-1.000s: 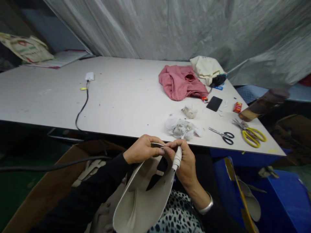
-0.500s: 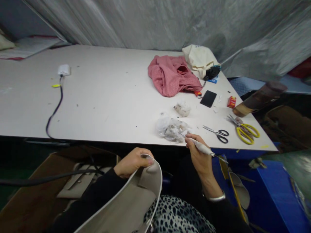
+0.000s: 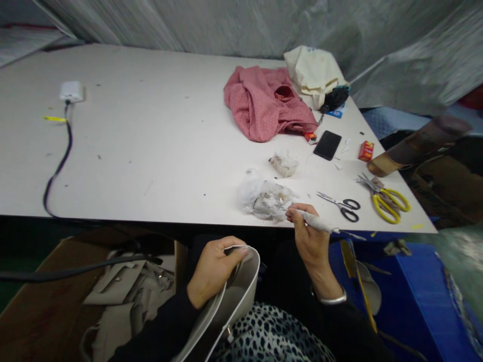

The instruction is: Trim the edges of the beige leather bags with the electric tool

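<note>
My left hand [image 3: 214,269] is closed on the top edge of a light beige bag [image 3: 244,294], thumb on the inside. The bag hangs open over my lap, below the table edge. In my right hand [image 3: 312,249] is a slim tool with a white-wrapped handle [image 3: 317,221] and a thin rod sticking out at its rear. Its front tip lies by a crumpled clear plastic bag with dirty white stuff in it [image 3: 269,200], at the table's front edge; whether they touch I cannot tell. A smaller dirty white lump [image 3: 284,165] sits just behind.
Black-handled scissors [image 3: 341,205] and yellow-handled snips [image 3: 387,201] lie right on the white table [image 3: 162,146]. Farther back are a phone [image 3: 327,145], a red box [image 3: 366,150], pink cloth [image 3: 260,105] and a tilted bottle [image 3: 415,143]. A carton [image 3: 41,311] of beige pieces stands lower left.
My view has shifted, and the table's things sit slightly higher in it. The left hand has turned the bag, whose opening now looks narrower. The right hand still holds the tool by the plastic bag.
</note>
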Demonstrator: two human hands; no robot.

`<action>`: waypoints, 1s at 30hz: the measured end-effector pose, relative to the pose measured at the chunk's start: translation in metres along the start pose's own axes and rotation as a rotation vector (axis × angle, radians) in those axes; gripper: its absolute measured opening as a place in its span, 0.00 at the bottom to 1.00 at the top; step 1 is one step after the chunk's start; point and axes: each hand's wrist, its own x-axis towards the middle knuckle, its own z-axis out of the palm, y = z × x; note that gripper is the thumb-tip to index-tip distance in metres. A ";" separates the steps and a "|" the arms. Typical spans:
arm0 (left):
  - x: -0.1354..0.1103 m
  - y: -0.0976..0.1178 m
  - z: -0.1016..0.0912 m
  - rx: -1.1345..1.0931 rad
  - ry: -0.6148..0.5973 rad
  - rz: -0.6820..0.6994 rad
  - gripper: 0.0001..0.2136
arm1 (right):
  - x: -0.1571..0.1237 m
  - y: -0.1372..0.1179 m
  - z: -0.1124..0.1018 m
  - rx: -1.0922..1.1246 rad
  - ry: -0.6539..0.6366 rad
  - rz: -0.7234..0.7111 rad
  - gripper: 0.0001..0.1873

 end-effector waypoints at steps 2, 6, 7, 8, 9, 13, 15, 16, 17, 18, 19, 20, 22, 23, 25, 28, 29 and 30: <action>0.001 0.004 0.002 0.010 -0.018 -0.001 0.08 | 0.002 0.001 0.001 0.003 -0.021 -0.004 0.12; 0.001 0.012 0.004 0.025 -0.054 0.004 0.07 | 0.006 0.003 0.002 -0.043 -0.061 -0.042 0.12; 0.000 0.014 0.004 0.025 -0.057 0.002 0.06 | 0.007 0.004 0.002 -0.069 -0.068 -0.057 0.12; 0.000 0.016 0.004 0.027 -0.059 -0.002 0.06 | 0.008 0.005 0.002 -0.093 -0.080 -0.068 0.13; -0.001 0.017 0.004 0.031 -0.060 -0.010 0.05 | 0.008 0.006 0.003 -0.105 -0.096 -0.075 0.13; -0.003 0.019 0.005 0.055 -0.074 -0.035 0.05 | 0.007 0.003 0.001 -0.020 -0.071 -0.068 0.12; -0.003 0.019 0.006 0.066 -0.075 -0.030 0.05 | 0.002 -0.002 -0.001 0.065 0.011 -0.034 0.12; -0.004 0.019 0.007 0.073 -0.075 -0.025 0.05 | -0.002 -0.005 -0.003 0.117 0.028 -0.001 0.12; -0.004 0.019 0.008 0.079 -0.075 -0.020 0.05 | -0.006 -0.008 -0.005 0.175 0.012 0.042 0.13; -0.005 0.019 0.009 0.086 -0.080 -0.014 0.05 | -0.011 -0.011 -0.007 0.234 -0.039 0.089 0.14; -0.005 0.019 0.011 0.094 -0.088 -0.006 0.05 | -0.016 -0.013 -0.009 0.286 -0.118 0.132 0.15; -0.005 0.019 0.012 0.102 -0.096 0.001 0.05 | -0.021 -0.015 -0.010 0.327 -0.206 0.165 0.16; -0.006 0.021 0.014 0.116 -0.113 0.011 0.05 | -0.030 -0.017 -0.013 0.375 -0.345 0.208 0.17; -0.006 0.021 0.015 0.123 -0.119 0.015 0.05 | -0.034 -0.017 -0.013 0.386 -0.380 0.220 0.17; -0.007 0.023 0.016 0.135 -0.123 0.019 0.05 | -0.039 -0.016 -0.015 0.404 -0.403 0.232 0.17; -0.009 0.026 0.018 0.150 -0.130 0.023 0.04 | -0.042 -0.015 -0.016 0.410 -0.408 0.234 0.16; -0.010 0.027 0.018 0.153 -0.134 0.023 0.04 | -0.042 -0.015 -0.017 0.406 -0.415 0.231 0.16; -0.011 0.027 0.019 0.152 -0.137 0.023 0.04 | -0.041 -0.015 -0.018 0.401 -0.424 0.227 0.17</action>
